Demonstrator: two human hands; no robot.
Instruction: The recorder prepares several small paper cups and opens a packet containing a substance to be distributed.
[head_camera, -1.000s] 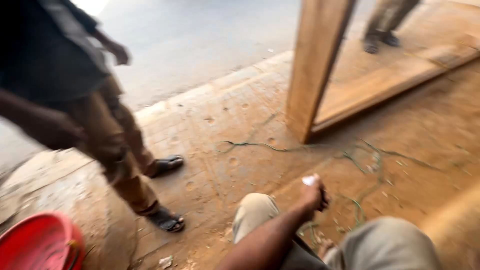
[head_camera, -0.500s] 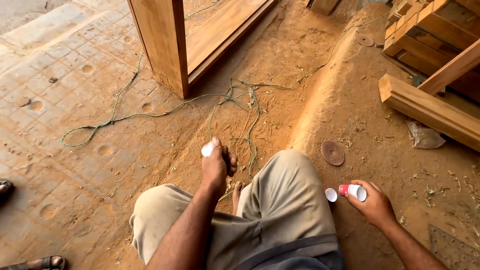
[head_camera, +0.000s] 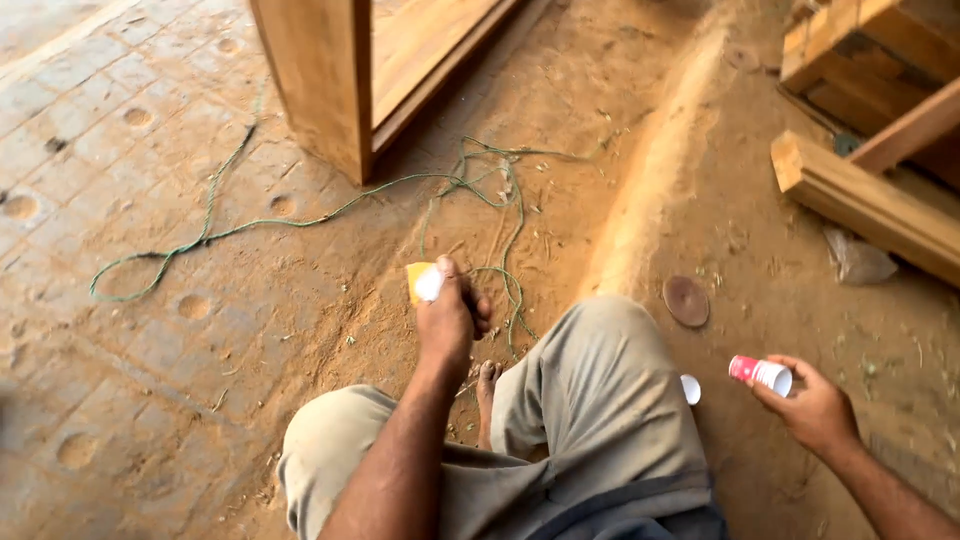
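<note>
My left hand (head_camera: 448, 318) is raised in front of my knees and closed around a small object with a yellow body and a white tip (head_camera: 424, 282). My right hand (head_camera: 808, 404) is low at the right, gripping a small red and white tube-like container (head_camera: 760, 373) with its open end facing left. A small white cap (head_camera: 690, 389) lies on the dirt just left of that container, beside my right knee. My knees in beige trousers fill the bottom centre.
A green string (head_camera: 330, 210) trails in loops across the paved ground and dirt. A wooden frame post (head_camera: 320, 80) stands at the top centre. Stacked timber (head_camera: 870, 190) lies at the upper right. A round brown disc (head_camera: 686, 300) rests on the dirt.
The view has swung from a standing person and red basin down to my lap. Both hands have stayed about where they were half a second ago, each still gripping its object.
</note>
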